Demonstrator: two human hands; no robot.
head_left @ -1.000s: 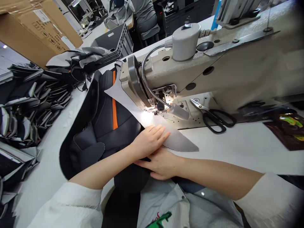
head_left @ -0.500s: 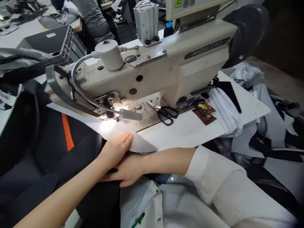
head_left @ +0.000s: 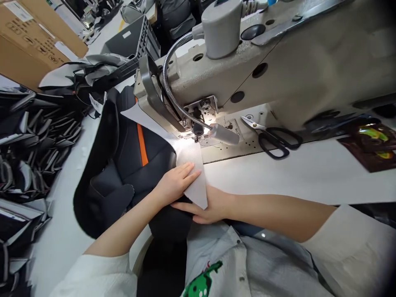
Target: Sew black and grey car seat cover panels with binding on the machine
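Pale grey ribbed fabric panel point(head_left: 189, 153) lies, in the head view, beneath the cream metal sewing machine's point(head_left: 198, 82) needle; the left hand point(head_left: 175, 184) presses it flat, fingers together. The right hand point(head_left: 213, 206) spreads its visible fingers; whether it pinches, I cannot tell.

1. Looks out from a head-worn mount, behind and above the fingers point(head_left: 183, 170) of the left hand point(head_left: 170, 186) and right hand point(head_left: 215, 206), facing forward and steeply down.
2. Sits near enough to show the shirt point(head_left: 262, 264) along the bottom edge, on the near side of the fingers.
3. Sets the fingers a little below the middle of the view.
4. Faces the sewing machine point(head_left: 278, 78) just beyond the fingers, cutting it off at the right edge.
5. Reaches well past the fingers, up and leftward, to a cardboard box point(head_left: 34, 45) and grey crate point(head_left: 150, 43).
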